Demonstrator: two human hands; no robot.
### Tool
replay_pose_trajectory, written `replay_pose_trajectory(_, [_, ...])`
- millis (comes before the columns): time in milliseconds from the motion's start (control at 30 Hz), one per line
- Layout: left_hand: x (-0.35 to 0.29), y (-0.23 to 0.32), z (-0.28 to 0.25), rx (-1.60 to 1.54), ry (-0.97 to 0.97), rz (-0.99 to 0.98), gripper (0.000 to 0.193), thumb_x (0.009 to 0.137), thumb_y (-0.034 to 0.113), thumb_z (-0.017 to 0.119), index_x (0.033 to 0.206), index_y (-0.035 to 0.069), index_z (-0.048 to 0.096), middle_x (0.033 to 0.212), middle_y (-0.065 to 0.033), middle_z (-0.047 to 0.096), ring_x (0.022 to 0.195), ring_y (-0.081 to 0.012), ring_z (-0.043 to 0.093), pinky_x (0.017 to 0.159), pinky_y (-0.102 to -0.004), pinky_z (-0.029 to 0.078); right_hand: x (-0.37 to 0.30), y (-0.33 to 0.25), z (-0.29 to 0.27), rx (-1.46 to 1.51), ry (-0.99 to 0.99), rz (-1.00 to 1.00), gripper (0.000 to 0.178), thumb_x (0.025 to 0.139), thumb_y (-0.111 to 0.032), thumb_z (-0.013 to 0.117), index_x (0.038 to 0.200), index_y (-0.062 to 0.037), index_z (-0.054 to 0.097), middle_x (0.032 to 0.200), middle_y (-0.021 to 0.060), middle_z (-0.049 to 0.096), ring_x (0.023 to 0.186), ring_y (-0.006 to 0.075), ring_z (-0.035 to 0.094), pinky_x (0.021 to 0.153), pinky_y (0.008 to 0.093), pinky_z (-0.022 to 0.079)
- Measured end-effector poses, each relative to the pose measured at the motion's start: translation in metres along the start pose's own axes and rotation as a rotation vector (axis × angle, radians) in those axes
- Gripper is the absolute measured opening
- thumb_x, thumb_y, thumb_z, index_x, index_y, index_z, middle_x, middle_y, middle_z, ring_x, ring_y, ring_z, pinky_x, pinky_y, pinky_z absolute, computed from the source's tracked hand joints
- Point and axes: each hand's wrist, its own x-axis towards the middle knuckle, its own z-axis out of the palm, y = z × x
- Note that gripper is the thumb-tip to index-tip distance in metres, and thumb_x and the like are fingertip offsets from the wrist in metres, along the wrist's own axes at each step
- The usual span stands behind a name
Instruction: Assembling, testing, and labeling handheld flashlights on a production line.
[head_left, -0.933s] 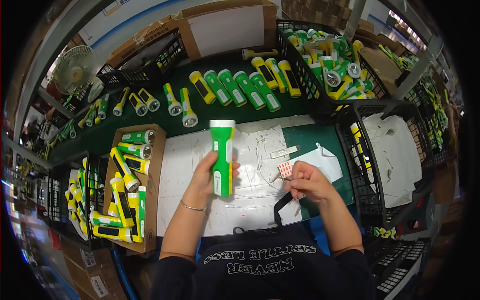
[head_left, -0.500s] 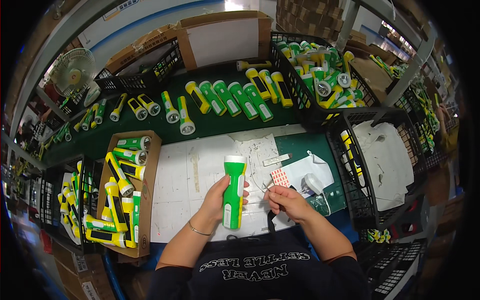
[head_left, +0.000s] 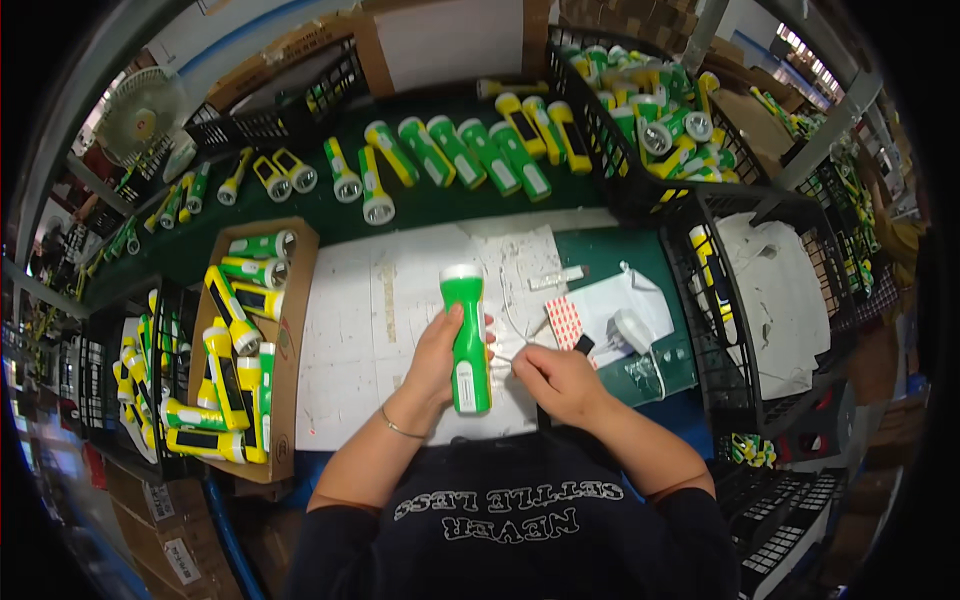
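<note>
My left hand (head_left: 438, 350) is wrapped round a green and yellow flashlight (head_left: 466, 345), held with its white head pointing away from me and its base toward me. My right hand (head_left: 557, 382) is closed just right of the flashlight, its fingertips pinching a thin cord (head_left: 508, 362). The cord's end by the flashlight is too small to make out. Beyond my right hand lies a red-and-white patterned sheet (head_left: 567, 322), with a white round-headed device (head_left: 632, 330) on white paper beside it.
A cardboard box (head_left: 300, 350) of flashlights stands left, beside a black crate. Several flashlights (head_left: 460, 150) lie in a row along the far green surface. A black crate (head_left: 600, 150) heaped with flashlights sits far right; another crate (head_left: 745, 370) nearer holds white sheets.
My right hand has moved left, closer to the flashlight, with the cord in its fingers. The flashlight sits slightly higher in view, its base turned a little to the right.
</note>
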Motion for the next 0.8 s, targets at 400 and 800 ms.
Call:
replay_pose_trajectory(400, [-0.018, 0.01, 0.013, 0.096, -0.095, 0.11, 0.039, 0.096, 0.032, 0.047, 0.123, 0.005, 0.043, 0.099, -0.0073, 0.057, 0.088, -0.0112, 0.055, 0.074, -0.0252, 0.047, 0.007, -0.001, 0.019, -0.54, 0.169, -0.389, 0.016, 0.078, -0.022, 0.063, 0.07, -0.0108, 0.054, 0.058, 0.0041, 0.051, 0.049, 0.0226, 0.054, 0.045, 0.0341, 0.043])
replay_pose_trajectory(800, [-0.012, 0.006, -0.008, 0.13, -0.232, 0.264, 0.041, 0.093, 0.033, 0.05, 0.121, 0.003, 0.047, 0.1, -0.0077, 0.059, 0.087, -0.0138, 0.057, 0.077, -0.027, 0.048, -0.006, 0.002, 0.021, -0.409, -0.122, -0.469, 0.018, 0.073, -0.022, 0.066, 0.067, -0.0116, 0.053, 0.056, 0.004, 0.051, 0.051, 0.0216, 0.055, 0.047, 0.0343, 0.044])
